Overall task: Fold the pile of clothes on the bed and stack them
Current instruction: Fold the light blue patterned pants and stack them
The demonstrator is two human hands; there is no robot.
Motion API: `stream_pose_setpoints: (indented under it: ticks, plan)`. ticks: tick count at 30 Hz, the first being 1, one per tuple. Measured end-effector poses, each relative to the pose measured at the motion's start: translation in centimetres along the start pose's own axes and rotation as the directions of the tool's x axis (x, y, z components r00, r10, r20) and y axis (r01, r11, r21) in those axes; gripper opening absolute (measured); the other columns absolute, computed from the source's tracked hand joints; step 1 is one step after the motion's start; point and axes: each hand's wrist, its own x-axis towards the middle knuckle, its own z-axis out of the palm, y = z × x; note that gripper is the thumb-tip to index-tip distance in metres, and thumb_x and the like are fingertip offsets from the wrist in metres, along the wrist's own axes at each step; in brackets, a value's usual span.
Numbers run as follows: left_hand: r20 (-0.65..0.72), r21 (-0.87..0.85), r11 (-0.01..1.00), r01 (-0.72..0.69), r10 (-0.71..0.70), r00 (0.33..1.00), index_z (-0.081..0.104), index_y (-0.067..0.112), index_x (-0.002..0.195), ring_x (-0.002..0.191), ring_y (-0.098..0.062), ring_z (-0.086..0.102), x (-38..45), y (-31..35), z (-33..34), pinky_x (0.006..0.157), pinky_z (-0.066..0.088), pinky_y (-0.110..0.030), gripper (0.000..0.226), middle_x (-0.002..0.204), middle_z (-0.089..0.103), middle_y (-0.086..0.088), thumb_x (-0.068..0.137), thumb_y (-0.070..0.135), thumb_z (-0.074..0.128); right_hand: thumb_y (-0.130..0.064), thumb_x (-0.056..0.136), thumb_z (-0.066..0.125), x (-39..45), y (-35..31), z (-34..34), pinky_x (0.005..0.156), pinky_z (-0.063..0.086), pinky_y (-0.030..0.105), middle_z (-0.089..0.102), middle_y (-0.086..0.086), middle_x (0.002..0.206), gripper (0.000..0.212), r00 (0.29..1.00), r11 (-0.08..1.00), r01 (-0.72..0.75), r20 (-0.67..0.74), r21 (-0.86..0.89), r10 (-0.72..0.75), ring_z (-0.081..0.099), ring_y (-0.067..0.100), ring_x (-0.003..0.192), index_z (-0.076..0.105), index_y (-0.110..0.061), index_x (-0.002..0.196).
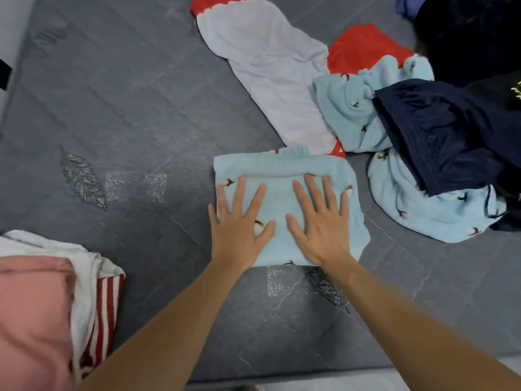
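Observation:
A light blue garment with small bird prints (pixel 282 193) lies folded into a rough square on the grey bed (pixel 141 122). My left hand (pixel 239 224) and my right hand (pixel 318 224) press flat on it side by side, fingers spread and straight. At the lower left stands a stack of folded clothes: a pink piece (pixel 31 314) on top, a white one (pixel 84 266) and a red-and-white striped one (pixel 105 309) under it. At the right lies the unfolded pile: a second light blue bird-print garment (pixel 423 218), a dark navy garment (pixel 442 134) and a white and red garment (pixel 270 80).
The bed's front edge runs along the bottom right. A black garment (pixel 468 32) fills the top right corner. The grey bedcover shows faded leaf prints (pixel 81 179) left of the folded piece.

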Motion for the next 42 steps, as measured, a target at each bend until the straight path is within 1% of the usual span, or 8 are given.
stream_pose_setpoints:
  ticks: [4, 7, 12, 30, 35, 38, 40, 42]
  plan:
    - [0.045, -0.173, 0.958, 0.230, -0.226, 0.973, -0.002, 0.062, 0.158, 0.149, -0.046, 0.026, -1.8, 0.6, -1.0, 0.114, 0.037, -0.064, 0.089, 0.172, 0.002, -0.012, 0.084, 0.092, 0.037, -0.087, 0.087, 0.043, -2.1, 1.0, -1.0, 0.123, 0.015, 0.064, -0.003, -0.001, 0.175, 0.090, 0.931, 0.910, -0.363, 0.057, 0.200, 0.360, 0.008, 0.042, 0.158, 0.004, -0.053, 0.162]
    - [0.098, -0.299, 0.915, 0.272, -0.254, 0.962, -0.002, 0.070, 0.153, 0.125, -0.032, 0.043, -2.9, 0.9, -1.4, 0.102, 0.048, -0.051, 0.094, 0.147, 0.031, -0.009, 0.077, 0.094, 0.046, -0.092, 0.074, 0.056, -3.2, 2.4, -1.9, 0.112, 0.036, 0.062, 0.022, 0.005, 0.163, 0.098, 0.873, 0.755, -0.488, 0.238, 0.437, 0.427, 0.028, 0.043, 0.147, 0.000, -0.071, 0.152]
    - [0.193, -0.504, 0.804, 0.315, -0.250, 0.949, 0.005, 0.082, 0.143, 0.103, -0.018, 0.050, -2.6, 0.3, -1.9, 0.087, 0.042, -0.033, 0.097, 0.123, 0.036, 0.003, 0.068, 0.093, 0.065, -0.083, 0.070, 0.073, -3.0, 2.7, -3.1, 0.109, 0.041, 0.054, 0.043, 0.008, 0.143, 0.103, 0.886, 0.671, -0.462, 0.332, 0.581, 0.322, 0.047, 0.039, 0.137, 0.005, -0.078, 0.146]
    - [0.165, -0.424, 0.793, 0.438, -0.408, 0.898, 0.013, 0.076, 0.147, 0.122, -0.016, 0.046, -22.0, -9.2, -5.2, 0.101, 0.045, -0.034, 0.099, 0.142, 0.039, 0.003, 0.064, 0.098, 0.062, -0.086, 0.074, 0.065, -16.0, -9.9, -1.2, 0.091, 0.052, 0.056, 0.033, 0.015, 0.152, 0.109, 0.929, 0.833, -0.250, 0.365, 0.495, 0.062, 0.057, 0.051, 0.122, -0.010, -0.070, 0.151]
    - [0.071, -0.280, 0.857, 0.433, -0.431, 0.900, 0.013, 0.068, 0.153, 0.145, -0.027, 0.037, -25.9, -12.0, -6.1, 0.117, 0.038, -0.042, 0.098, 0.157, 0.032, -0.005, 0.070, 0.097, 0.055, -0.079, 0.082, 0.063, -18.2, -13.4, -0.3, 0.093, 0.053, 0.055, 0.032, 0.017, 0.148, 0.108, 0.945, 0.877, -0.081, 0.317, 0.473, -0.084, 0.041, 0.044, 0.133, -0.012, -0.059, 0.157]
    - [-0.076, 0.015, 0.864, 0.504, -0.502, 0.862, 0.018, 0.053, 0.160, 0.137, -0.040, 0.035, -26.0, -10.7, -6.7, 0.112, 0.037, -0.052, 0.101, 0.151, 0.030, -0.020, 0.074, 0.089, 0.057, -0.077, 0.084, 0.060, -18.1, -13.7, -0.7, 0.116, 0.034, 0.061, 0.013, 0.023, 0.163, 0.106, 0.974, 0.948, -0.042, 0.224, 0.316, -0.031, 0.014, 0.046, 0.150, -0.003, -0.047, 0.163]
    - [-0.260, 0.133, 0.898, 0.420, -0.377, 0.889, 0.021, 0.042, 0.164, 0.147, -0.044, 0.028, -25.6, -9.4, -7.2, 0.116, 0.033, -0.054, 0.101, 0.164, 0.019, -0.025, 0.079, 0.072, 0.067, -0.072, 0.086, 0.061, -17.7, -13.5, -1.4, 0.127, 0.012, 0.057, -0.005, 0.027, 0.170, 0.105, 0.993, 0.977, 0.006, 0.114, 0.215, -0.031, -0.006, 0.047, 0.157, 0.006, -0.034, 0.166]
    - [-0.333, 0.139, 0.963, 0.231, -0.174, 0.927, 0.021, 0.037, 0.166, 0.157, -0.042, 0.017, -24.8, -8.0, -7.2, 0.123, 0.026, -0.053, 0.094, 0.172, 0.009, -0.020, 0.085, 0.057, 0.065, -0.061, 0.086, 0.065, -17.3, -13.5, -1.8, 0.129, 0.010, 0.055, -0.006, 0.024, 0.172, 0.102, 0.994, 0.971, 0.105, 0.014, 0.214, -0.110, -0.009, 0.041, 0.159, 0.012, -0.026, 0.167]
